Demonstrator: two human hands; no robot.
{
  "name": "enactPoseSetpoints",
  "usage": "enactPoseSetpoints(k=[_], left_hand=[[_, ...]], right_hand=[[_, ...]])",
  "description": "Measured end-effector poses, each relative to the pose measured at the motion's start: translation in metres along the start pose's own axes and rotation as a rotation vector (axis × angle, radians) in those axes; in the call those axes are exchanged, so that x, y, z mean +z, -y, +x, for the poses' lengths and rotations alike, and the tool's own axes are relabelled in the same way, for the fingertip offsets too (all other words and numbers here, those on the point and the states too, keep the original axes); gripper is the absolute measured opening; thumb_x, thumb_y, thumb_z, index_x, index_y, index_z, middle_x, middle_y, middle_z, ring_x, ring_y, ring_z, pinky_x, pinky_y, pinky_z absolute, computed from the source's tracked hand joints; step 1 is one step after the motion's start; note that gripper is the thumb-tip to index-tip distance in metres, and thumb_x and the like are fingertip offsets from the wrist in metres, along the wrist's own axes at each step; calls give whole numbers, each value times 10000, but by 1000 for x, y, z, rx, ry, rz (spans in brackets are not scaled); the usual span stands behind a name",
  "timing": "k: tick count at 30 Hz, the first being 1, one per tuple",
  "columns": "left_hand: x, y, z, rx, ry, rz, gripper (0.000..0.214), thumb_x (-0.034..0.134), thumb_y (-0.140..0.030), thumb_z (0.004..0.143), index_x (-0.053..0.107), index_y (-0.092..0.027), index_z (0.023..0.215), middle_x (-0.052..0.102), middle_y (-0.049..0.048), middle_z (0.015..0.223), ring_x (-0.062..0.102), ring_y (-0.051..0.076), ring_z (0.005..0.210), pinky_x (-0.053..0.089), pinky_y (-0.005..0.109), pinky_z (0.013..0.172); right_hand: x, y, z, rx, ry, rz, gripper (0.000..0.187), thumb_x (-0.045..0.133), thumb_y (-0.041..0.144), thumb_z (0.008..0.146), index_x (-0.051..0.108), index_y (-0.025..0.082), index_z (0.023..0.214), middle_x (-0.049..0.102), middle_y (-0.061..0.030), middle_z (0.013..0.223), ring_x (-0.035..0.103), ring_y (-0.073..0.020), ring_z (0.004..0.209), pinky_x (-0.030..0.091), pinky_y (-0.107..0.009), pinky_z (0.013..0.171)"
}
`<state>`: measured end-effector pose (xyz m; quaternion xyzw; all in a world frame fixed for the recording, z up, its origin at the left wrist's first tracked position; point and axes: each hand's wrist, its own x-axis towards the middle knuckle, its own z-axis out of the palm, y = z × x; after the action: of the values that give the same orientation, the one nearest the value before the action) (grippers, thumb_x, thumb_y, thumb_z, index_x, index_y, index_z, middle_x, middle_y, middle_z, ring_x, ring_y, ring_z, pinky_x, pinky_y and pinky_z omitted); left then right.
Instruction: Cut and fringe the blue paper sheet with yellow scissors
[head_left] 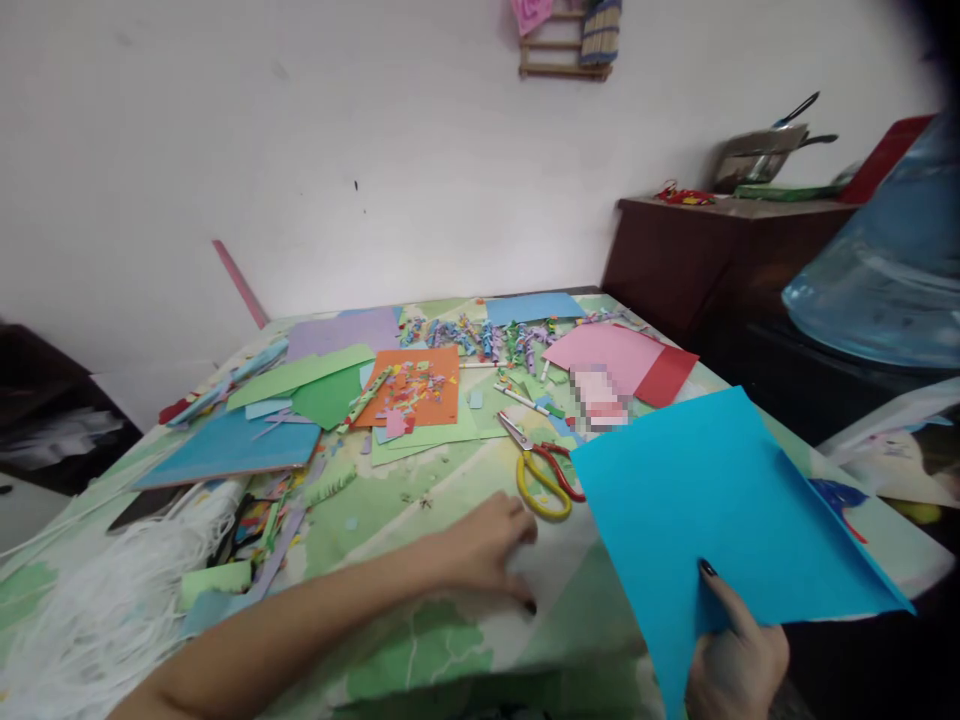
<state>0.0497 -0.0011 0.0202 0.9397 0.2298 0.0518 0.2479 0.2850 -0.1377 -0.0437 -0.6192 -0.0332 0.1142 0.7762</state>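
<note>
A large bright blue sheet of paper (690,500) is pinched at its lower edge by my right hand (739,650), thumb on top and the other fingers hidden beneath. The sheet tilts up, and its right edge is bent over. My left hand (491,550) hovers over or rests on the tablecloth, fingers curved and thumb apart, with nothing in it. Just beyond its fingertips lie scissors (544,475) with yellow and red handles, blades pointing away. A white marker (521,398) with a green end is behind the scissors.
An orange sheet (442,400) bears small paper scraps. Pink paper (604,350) and curled strips (487,338) lie toward the back. At the left are a blue folder (232,445) and a heap of white string (112,590). A water bottle (885,270) stands at right.
</note>
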Motion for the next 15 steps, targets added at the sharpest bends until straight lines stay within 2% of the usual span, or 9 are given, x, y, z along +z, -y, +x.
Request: enactPoseSetpoints(k=[1, 2, 5, 10, 12, 13, 15], left_hand=[[8, -8, -9, 5, 32, 3, 585, 837, -494, 508, 642, -185, 965, 648, 117, 963, 577, 287, 862, 488, 383, 715], [13, -14, -16, -4, 52, 0, 454, 799, -429, 596, 647, -187, 949, 653, 114, 951, 579, 283, 857, 480, 381, 714], [11, -23, -26, -31, 76, -15, 90, 638, -227, 761, 655, -212, 848, 675, 70, 892, 594, 242, 861, 465, 340, 762], [-4, -26, -30, -91, 68, -49, 168, 545, -127, 776, 677, -231, 778, 703, 21, 854, 615, 190, 871, 453, 272, 813], [-13, -18, -38, -176, 17, -44, 206, 512, -132, 792, 692, -232, 791, 710, 25, 858, 619, 200, 887, 453, 286, 821], [-19, -11, -45, -237, -20, -35, 223, 500, -127, 788, 697, -231, 783, 710, 31, 838, 620, 211, 886, 453, 300, 819], [-34, 8, -65, -394, -120, 0, 273, 458, -91, 774, 699, -217, 791, 705, 64, 855, 619, 238, 910, 446, 339, 835]], right_hand=[[-1, -1, 1, 11, 7, -14, 428, 827, 275, 569, 652, 141, 935, 649, -128, 1184, 589, -363, 1083, 548, -513, 870], [-1, -1, 1, 18, 16, -31, 425, 826, 282, 572, 654, 139, 934, 650, -131, 1179, 594, -363, 1071, 551, -514, 858], [-2, -4, 3, 8, 36, -83, 382, 810, 302, 580, 656, 147, 893, 668, -132, 1119, 605, -362, 1029, 559, -504, 818], [-15, -4, 6, -53, 75, -197, 259, 757, 257, 570, 654, 173, 793, 674, -124, 1013, 578, -398, 1021, 505, -552, 826], [-24, -3, 8, -110, 175, -308, 204, 726, 151, 525, 672, 175, 720, 674, -115, 869, 574, -413, 985, 494, -547, 802], [-28, -2, 10, -188, 247, -417, 186, 703, 135, 526, 674, 180, 704, 663, -107, 809, 578, -415, 957, 494, -543, 773], [-31, 1, 11, -268, 348, -500, 187, 688, 107, 523, 670, 186, 691, 649, -95, 731, 585, -415, 924, 498, -527, 731]])
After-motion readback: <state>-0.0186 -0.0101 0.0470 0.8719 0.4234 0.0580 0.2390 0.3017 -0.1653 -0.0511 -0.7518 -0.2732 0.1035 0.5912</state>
